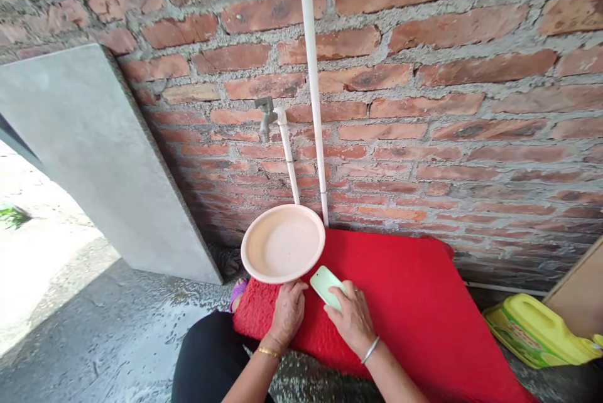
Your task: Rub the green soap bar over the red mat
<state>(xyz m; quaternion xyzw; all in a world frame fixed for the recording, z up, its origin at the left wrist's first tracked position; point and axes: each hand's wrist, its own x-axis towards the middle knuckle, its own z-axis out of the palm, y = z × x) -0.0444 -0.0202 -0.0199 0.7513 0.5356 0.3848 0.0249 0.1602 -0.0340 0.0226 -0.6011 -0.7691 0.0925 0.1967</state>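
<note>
A red cloth (pixel 396 302) lies spread over a low surface, smooth on most of its top and shaggy along the near left edge. My left hand (pixel 288 310) is on that shaggy edge, just below the basin, its fingers curled in on the cloth. In my right hand (pixel 351 312) is a pale green scrub brush (pixel 326 284), oblong with a small hole at its far end. The brush lies over the cloth, its underside hidden. A pale pink basin (pixel 285 245) stands at the cloth's far left corner, close to both hands.
Above the basin a tap (pixel 266 118) sits on a white pipe (pixel 288 161), by a brick wall (pixel 424 102). A grey slab (pixel 108 158) leans at left over wet floor (pixel 146 334). A yellow jug (pixel 537 331) stands at right.
</note>
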